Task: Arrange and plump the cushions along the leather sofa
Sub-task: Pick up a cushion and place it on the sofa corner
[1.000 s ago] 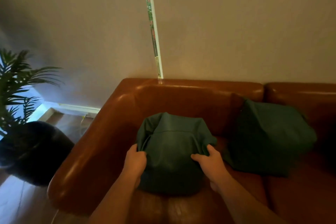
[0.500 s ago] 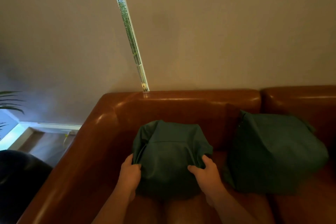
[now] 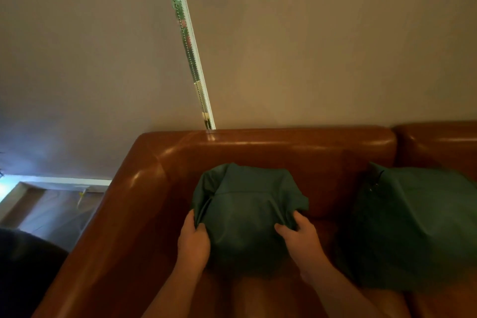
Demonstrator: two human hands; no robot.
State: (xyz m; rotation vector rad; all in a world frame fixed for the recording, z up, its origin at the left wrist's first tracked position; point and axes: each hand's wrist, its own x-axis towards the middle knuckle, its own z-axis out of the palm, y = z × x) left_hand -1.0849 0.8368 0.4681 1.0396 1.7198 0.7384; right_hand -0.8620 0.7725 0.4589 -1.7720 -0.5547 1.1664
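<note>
Both hands (image 3: 194, 240) (image 3: 302, 236) pinch green cushion (image 3: 247, 214).

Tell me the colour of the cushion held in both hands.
Dark green, plain; the cushion shows best in the head view.

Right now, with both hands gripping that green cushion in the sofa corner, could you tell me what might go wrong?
1. The left hand and right hand bunch the cover of the held cushion; hard squeezing may leave it creased rather than plump.
2. The second cushion sits close on the right; a sideways shove could knock it askew.
</note>
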